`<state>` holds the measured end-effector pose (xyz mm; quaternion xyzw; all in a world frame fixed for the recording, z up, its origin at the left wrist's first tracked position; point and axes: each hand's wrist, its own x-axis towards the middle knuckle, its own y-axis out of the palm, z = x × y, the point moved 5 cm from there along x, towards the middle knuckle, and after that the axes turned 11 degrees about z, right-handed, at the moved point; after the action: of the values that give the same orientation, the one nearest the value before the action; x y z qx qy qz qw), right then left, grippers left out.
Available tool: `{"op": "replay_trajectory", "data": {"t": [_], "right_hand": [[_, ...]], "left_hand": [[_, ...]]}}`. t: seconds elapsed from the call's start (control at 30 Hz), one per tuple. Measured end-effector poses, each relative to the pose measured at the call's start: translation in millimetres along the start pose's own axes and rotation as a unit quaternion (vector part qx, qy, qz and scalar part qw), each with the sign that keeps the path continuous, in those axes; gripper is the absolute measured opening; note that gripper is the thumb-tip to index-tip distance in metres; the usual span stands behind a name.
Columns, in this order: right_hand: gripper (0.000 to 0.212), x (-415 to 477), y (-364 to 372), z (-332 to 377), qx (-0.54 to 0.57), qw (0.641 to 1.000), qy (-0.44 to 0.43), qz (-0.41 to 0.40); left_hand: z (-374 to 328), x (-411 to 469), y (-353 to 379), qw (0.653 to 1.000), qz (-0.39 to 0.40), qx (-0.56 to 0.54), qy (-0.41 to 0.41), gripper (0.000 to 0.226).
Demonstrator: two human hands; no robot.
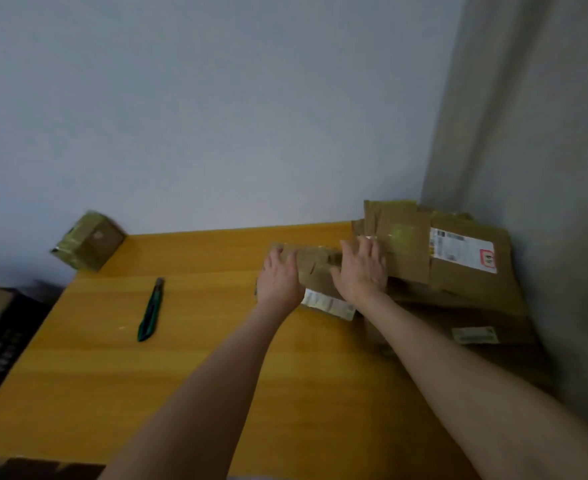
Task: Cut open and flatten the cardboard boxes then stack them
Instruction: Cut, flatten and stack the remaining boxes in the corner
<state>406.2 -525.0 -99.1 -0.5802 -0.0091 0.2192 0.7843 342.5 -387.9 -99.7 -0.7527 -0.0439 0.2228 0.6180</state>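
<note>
1. At the far right of the yellow table [181,375], just beside the stack of flattened boxes [458,271], lies the cardboard piece [318,268] being worked. Its right end touches or overlaps the stack; I can't tell which.
2. The left hand [280,277] and the right hand [363,271] both lie on top of it, fingers spread and straight, palms pressing down and gripping nothing.
3. It looks light and thin, stiff across the panels but springy at the creases, so I'd guess it pops up once released.
4. The label [327,303] on its near edge looks slick; bare cardboard should give better purchase.
5. To lift it onto the stack, I'd take it by the two short ends, thumbs on top.
6. The utility knife [150,310] lies well apart to the left, and a taped box [88,240] sits uncut at the table's far left corner.
</note>
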Motion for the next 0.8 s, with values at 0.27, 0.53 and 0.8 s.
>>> {"op": "replay_trajectory", "data": {"t": [0.27,0.53,0.8], "right_hand": [[0.059,-37.3,73.9,174.5,-0.024,0.997,-0.053,0.044],[0.054,-80.7,150.4,341.4,-0.025,0.992,-0.104,0.070],[0.054,-52.0,200.0,439.0,-0.045,0.987,-0.124,0.093]], "left_hand": [[186.6,-59.0,-4.4,0.998,0.001,-0.027,-0.061,0.068],[367.2,-112.7,-9.1,0.991,0.021,-0.071,-0.112,0.067],[474.1,-93.7,-11.8,0.986,0.034,-0.094,-0.131,0.066]]}}
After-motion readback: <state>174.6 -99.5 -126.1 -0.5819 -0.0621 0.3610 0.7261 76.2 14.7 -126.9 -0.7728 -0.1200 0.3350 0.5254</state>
